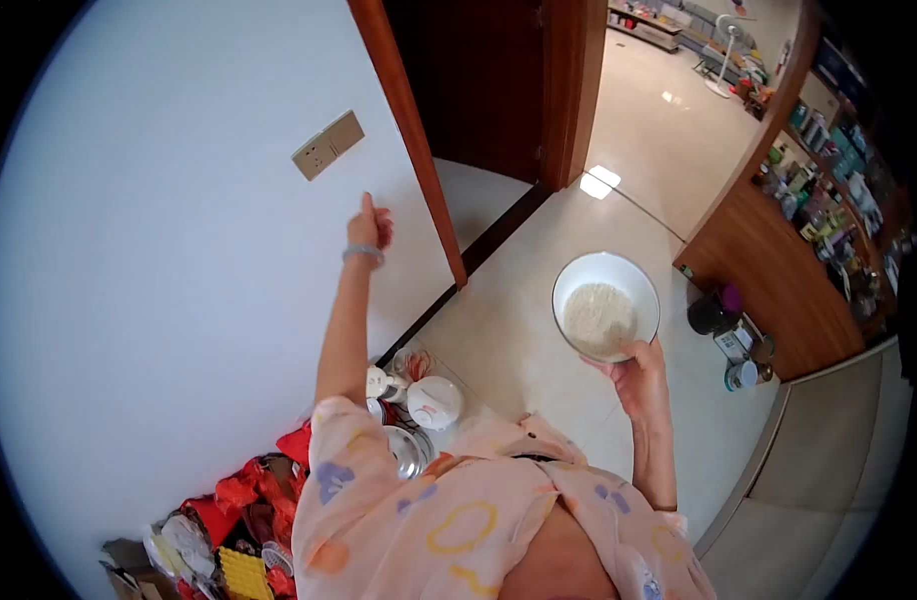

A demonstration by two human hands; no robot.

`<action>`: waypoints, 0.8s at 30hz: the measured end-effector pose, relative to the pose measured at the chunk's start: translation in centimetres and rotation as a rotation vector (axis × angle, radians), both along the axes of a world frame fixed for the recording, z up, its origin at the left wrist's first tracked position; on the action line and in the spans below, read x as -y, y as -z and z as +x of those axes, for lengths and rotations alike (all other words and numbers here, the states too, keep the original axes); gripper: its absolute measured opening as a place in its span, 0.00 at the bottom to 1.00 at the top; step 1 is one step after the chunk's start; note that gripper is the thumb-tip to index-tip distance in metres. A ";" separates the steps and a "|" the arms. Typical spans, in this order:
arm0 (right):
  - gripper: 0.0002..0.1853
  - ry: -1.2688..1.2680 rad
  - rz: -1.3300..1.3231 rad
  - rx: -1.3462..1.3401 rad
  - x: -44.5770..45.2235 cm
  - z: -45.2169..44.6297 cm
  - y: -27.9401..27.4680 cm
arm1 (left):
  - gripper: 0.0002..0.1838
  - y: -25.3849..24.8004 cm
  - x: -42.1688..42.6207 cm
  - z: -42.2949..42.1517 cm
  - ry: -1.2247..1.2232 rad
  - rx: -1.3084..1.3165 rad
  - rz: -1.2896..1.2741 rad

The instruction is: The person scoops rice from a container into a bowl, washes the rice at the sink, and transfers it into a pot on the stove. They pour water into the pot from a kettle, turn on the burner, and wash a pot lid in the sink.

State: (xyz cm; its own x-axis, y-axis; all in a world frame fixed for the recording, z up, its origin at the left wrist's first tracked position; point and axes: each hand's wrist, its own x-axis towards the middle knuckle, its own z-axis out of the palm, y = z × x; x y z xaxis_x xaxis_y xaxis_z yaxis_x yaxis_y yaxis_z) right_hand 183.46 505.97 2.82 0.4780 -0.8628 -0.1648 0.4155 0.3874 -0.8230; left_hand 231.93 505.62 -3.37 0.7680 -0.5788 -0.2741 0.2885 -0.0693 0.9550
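Note:
My right hand (634, 378) grips the near rim of a white bowl (634, 278), thumb over the edge and fingers underneath. Inside the bowl lies a pale, grainy heap (597, 312) that looks like raw rice. Stretched out toward the wall, my left hand (371, 226) is empty, with one digit extended upward and the other fingers partly curled. A light band (364, 252) circles that wrist. Just above this hand is a gold-coloured socket and switch plate (328, 146); a gap shows between the fingertip and the plate.
A doorway with a dark wooden door (474, 85) stands ahead. White kitchen appliances (435, 402) sit on the floor by the wall, and red bags (249, 490) are piled at lower left. On the right are a bottle-filled shelf (829, 215) and a dark container with a purple top (716, 308).

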 end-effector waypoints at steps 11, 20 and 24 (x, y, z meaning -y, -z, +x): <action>0.32 -0.047 0.048 0.093 25.1 2.4 1.8 | 0.31 4.4 11.9 16.8 -0.315 -0.042 -0.250; 0.31 0.093 0.028 0.073 45.8 1.7 3.3 | 0.33 3.9 15.7 14.9 -0.683 0.124 -0.013; 0.32 0.091 0.025 0.045 56.2 0.6 4.6 | 0.28 5.1 16.2 13.6 -0.832 0.122 0.080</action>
State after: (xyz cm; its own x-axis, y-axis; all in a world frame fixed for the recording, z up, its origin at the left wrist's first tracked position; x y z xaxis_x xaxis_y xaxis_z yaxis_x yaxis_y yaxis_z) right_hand 184.09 449.74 -1.81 0.4050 -0.8989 -0.1673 0.4864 0.3667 -0.7930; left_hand 245.54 489.46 -8.42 0.9622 0.2059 -0.1780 0.1709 0.0518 0.9839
